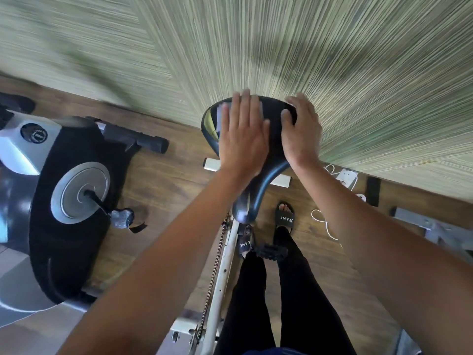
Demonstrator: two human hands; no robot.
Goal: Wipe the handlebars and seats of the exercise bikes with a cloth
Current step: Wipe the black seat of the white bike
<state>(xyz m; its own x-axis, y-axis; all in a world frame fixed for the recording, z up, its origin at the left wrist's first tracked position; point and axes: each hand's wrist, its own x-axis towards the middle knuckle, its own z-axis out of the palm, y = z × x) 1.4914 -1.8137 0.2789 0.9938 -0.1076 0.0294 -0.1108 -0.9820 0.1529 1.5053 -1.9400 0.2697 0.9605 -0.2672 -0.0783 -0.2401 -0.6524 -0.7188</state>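
Black and padded, the seat (275,142) is seen at the upper centre of the frame, carried on a white bike frame (225,265). A pale grey cloth (219,116) is pressed flat onto its left half by the left hand (243,139), fingers straight. The seat's right edge is gripped by the right hand (302,134), fingers curled over the rim. A second exercise bike (76,190) is seen at the left.
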